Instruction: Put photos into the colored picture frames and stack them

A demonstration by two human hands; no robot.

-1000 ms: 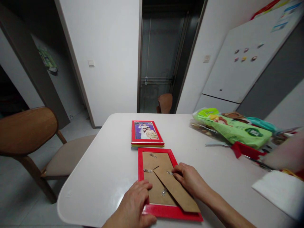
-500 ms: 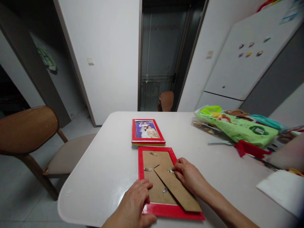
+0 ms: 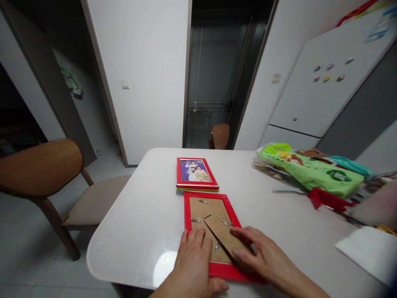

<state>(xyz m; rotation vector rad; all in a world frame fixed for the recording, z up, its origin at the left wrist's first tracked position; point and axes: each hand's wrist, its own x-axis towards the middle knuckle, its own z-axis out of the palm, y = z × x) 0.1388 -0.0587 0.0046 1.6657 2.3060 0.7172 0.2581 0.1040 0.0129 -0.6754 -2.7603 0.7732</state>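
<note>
A red picture frame (image 3: 228,271) lies face down on the white table, its brown backing board (image 3: 198,207) showing. Small metal turn clips (image 3: 196,220) sit along the edges of the board. My left hand (image 3: 194,260) holds the frame's near left corner, fingers over the backing and thumb at the near edge. A brown cardboard stand flap (image 3: 221,234) slants across the back. My right hand (image 3: 263,252) has its thumb and fingers closed on this flap, covering its near end. Beyond the frame, more red-edged frames (image 3: 198,186) are stacked, with a photo facing up.
Green packaging (image 3: 322,171), a pale-handled utensil (image 3: 288,190), a red object (image 3: 328,198) and white paper (image 3: 369,250) lie on the table's right side. A wooden chair (image 3: 46,174) stands at the left. A white fridge (image 3: 310,95) is at the back right.
My right hand has moved from the right clip down onto the stand flap. My left hand has shifted right and further over the backing board. The camera view has shifted slightly.
</note>
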